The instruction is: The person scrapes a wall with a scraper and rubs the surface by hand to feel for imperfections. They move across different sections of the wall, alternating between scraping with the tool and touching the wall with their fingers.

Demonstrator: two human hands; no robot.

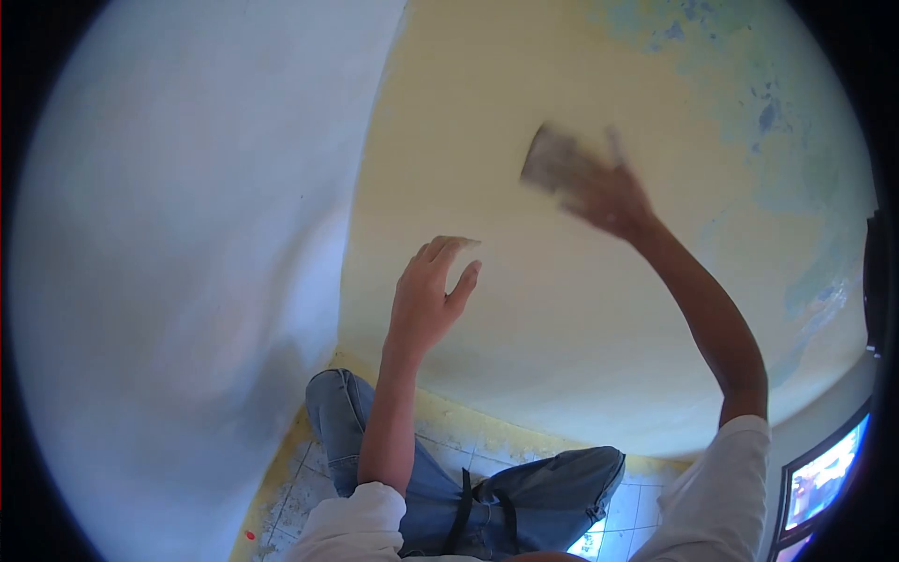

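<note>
My right hand (609,197) is raised against the yellow wall (487,84), smeared by motion. Under its fingers is a flat, brownish-grey rectangular piece that looks like sandpaper (554,157), pressed close to the wall. Lower and to the left, my left hand (429,292) hangs in front of the same wall near the corner. Its fingers are gently bent, the thumb stands apart, and nothing is in it.
A white wall (187,234) meets the yellow one at the left. Greenish-blue worn patches (768,117) mark the upper right. My bent legs (552,487) are above a stained tiled floor (449,454). A lit screen (824,473) stands at the lower right.
</note>
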